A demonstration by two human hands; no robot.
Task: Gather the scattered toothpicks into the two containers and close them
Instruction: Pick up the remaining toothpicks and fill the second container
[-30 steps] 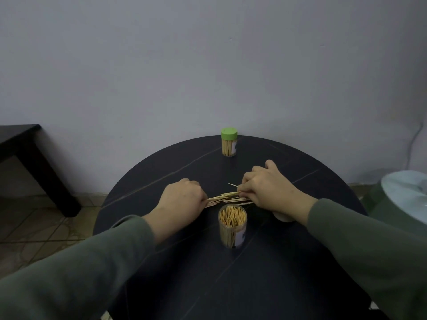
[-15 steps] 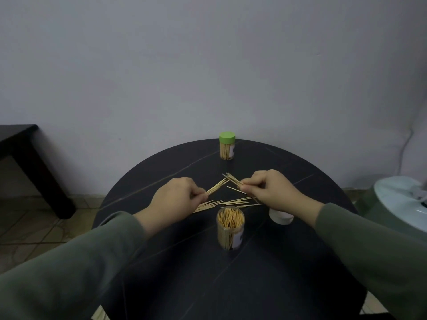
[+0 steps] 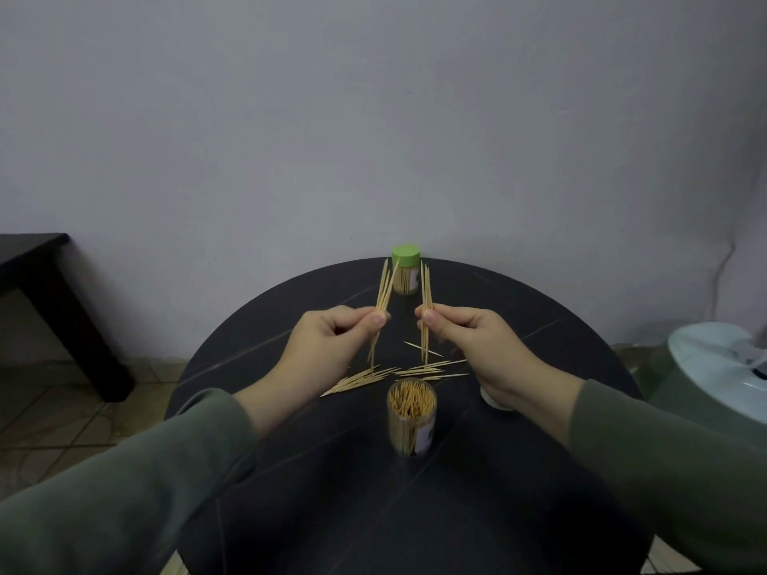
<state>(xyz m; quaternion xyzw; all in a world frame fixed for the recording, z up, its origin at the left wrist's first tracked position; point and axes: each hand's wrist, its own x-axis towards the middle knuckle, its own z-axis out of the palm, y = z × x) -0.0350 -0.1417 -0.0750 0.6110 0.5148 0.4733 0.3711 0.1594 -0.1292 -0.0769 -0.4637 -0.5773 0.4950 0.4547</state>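
My left hand (image 3: 328,346) pinches a small upright bundle of toothpicks (image 3: 382,294) above the round black table (image 3: 290,491). My right hand (image 3: 477,350) pinches a second upright bundle (image 3: 426,292). Below them several loose toothpicks (image 3: 386,375) lie scattered on the table. An open clear container (image 3: 411,417), full of toothpicks, stands just in front of the scatter. A second container with a green lid (image 3: 406,273) stands shut at the table's far edge. A white lid (image 3: 496,402) lies partly hidden under my right wrist.
A dark side table (image 3: 50,292) stands at the left by the wall. A pale green round object (image 3: 714,379) sits at the right, close to the table's edge. Tiled floor shows at lower left.
Both hands have lifted from the table, each raising a pinched bundle of toothpicks from flat to upright. Fewer toothpicks lie in the scatter than before.
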